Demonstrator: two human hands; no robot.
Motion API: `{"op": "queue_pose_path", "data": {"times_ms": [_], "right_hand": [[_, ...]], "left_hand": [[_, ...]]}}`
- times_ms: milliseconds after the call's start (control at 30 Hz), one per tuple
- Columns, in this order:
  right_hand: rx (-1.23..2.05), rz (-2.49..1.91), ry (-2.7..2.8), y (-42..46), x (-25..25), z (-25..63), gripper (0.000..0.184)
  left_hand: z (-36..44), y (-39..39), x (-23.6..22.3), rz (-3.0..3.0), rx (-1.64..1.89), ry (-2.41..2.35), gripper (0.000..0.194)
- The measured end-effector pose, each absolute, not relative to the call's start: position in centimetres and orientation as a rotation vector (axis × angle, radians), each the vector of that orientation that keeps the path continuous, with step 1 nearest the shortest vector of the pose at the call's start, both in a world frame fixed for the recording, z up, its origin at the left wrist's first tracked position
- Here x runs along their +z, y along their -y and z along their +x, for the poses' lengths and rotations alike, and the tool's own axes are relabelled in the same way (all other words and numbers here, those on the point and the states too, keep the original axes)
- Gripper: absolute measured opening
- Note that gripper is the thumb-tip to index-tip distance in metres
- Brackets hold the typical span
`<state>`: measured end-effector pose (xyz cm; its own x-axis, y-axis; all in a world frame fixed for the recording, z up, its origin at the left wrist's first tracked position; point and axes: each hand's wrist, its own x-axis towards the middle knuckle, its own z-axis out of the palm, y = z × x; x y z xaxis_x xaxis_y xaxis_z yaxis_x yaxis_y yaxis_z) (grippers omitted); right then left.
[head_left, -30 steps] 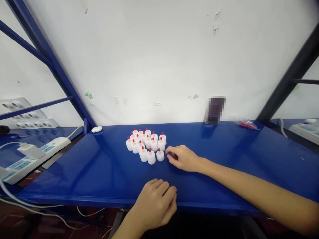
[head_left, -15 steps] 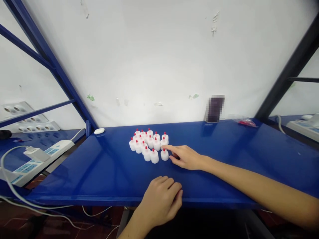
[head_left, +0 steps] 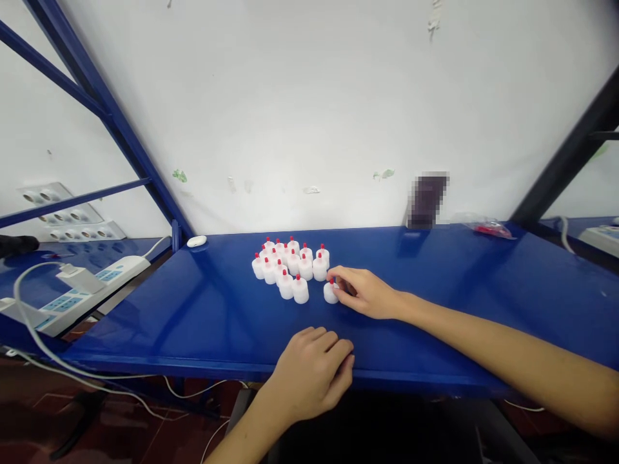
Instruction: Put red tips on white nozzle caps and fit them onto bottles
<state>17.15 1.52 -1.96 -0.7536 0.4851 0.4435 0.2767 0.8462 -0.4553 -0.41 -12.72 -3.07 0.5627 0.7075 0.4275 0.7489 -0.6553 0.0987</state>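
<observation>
My right hand (head_left: 365, 291) has its thumb and index finger around a small white squeeze bottle (head_left: 330, 294) with a red cap. That bottle stands upright, apart from the group to its left. Several more white bottles (head_left: 300, 291) with red tips stand close together on the blue table (head_left: 217, 322). Nearest to the right fingertips among them is a bottle (head_left: 320, 268) at the group's right side. My left hand (head_left: 314, 372) is loosely curled at the table's front edge, away from the bottles; nothing shows between its fingers, and its palm is hidden.
A blurred dark rectangular object (head_left: 428, 201) leans on the wall at the back. Right of it lies a clear plastic bag (head_left: 491, 227) with red pieces. A white oval case (head_left: 196, 241) lies at the back left. A power strip (head_left: 101, 287) with cables stands beyond the left edge.
My right index finger has drawn back from the group, and the finger and thumb have closed around the nearest single bottle. This bottle now stands farther right of the others. The view has tilted slightly down.
</observation>
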Motion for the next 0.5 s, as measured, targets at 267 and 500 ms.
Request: {"op": "queue_pose_path", "data": {"times_ms": [267,500], "right_hand": [[0.497,-0.599,2.460,-1.40,-1.83,17.15,0.013],[0.443,-0.635,2.316,-1.41,-2.13,17.09,0.011]], "left_hand": [[-0.29,12.79,-2.99,-2.689,-0.676,1.256,0.019],[-0.31,12.74,-3.08,-2.694,-0.683,1.259,0.018]]}}
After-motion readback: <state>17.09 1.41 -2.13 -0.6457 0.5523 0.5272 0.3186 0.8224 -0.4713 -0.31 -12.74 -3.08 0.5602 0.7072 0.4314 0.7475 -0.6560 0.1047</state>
